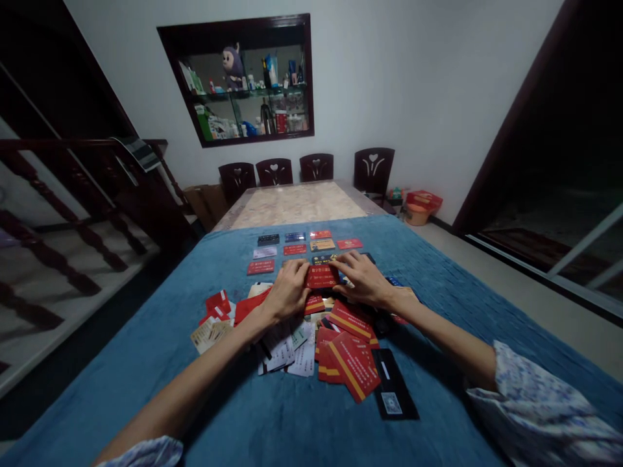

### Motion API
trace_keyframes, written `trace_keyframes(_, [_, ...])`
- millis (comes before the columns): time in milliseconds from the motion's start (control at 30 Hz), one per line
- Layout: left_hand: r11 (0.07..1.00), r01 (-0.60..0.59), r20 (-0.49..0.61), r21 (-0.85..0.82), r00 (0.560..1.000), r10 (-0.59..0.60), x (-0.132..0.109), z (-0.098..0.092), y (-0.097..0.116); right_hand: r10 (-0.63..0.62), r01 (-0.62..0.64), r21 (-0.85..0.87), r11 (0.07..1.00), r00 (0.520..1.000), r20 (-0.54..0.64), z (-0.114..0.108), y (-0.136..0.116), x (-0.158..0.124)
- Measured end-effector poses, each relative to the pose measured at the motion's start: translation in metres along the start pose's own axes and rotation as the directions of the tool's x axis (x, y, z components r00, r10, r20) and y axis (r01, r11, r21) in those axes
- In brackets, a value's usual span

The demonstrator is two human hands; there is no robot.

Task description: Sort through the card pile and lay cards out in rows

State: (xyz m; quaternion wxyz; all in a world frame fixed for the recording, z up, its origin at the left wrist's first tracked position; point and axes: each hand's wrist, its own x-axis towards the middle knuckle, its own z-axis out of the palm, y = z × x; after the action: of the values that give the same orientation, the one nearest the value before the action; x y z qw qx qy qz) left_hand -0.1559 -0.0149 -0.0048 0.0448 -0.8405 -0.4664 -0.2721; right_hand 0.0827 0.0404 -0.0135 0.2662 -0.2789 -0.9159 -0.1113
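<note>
red card [322, 277], partly behind fingers [294, 274]

The left forearm [209, 373] and right forearm [445, 340] converge forward, left hand [289, 290] and right hand [363, 280] facing each other, fingers bent inward.

At eleven o'clock, the pale wall [438, 97] is broken by a dark-framed niche [310, 78] fitted with glass shelves [224, 95]. Four dark chairs [327, 166] are ranged from ten to two, beyond the marbled tabletop [302, 202]. Nine o'clock is filled by a wooden balustrade [58, 145]; at three, pale floor [452, 250] is bordered by a dark doorway [549, 162].
</note>
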Motion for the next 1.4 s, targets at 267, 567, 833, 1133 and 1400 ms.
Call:
trace_keyframes(267, [0.991, 0.11, 0.106, 0.073, 0.987, -0.117, 0.006, -0.015, -0.021, -0.016, 0.003, 0.112, 0.994, 0.993, 0.113, 0.01, 0.01, 0.032])
trace_keyframes(567, [0.975, 0.175, 0.142, 0.134, 0.971, -0.194, 0.016, -0.017, -0.055, -0.017, -0.014, 0.114, 0.993, 0.964, 0.264, 0.017, 0.016, 0.073])
trace_keyframes(833, [0.922, 0.272, 0.289, 0.277, 0.891, -0.35, 0.038, -0.024, -0.071, 0.062, -0.068, -0.001, 0.998, 0.902, 0.428, 0.021, 0.016, 0.107])
trace_keyframes(1133, [0.881, 0.313, 0.332, 0.355, 0.838, -0.432, 0.06, -0.019, -0.096, 0.132, -0.129, -0.041, 0.991, 0.853, 0.504, 0.038, 0.023, 0.137])
trace_keyframes(1400, [0.856, 0.328, 0.344, 0.399, 0.812, -0.471, 0.078, -0.01, -0.116, 0.17, -0.136, -0.103, 0.985, 0.819, 0.548, 0.052, 0.029, 0.162])
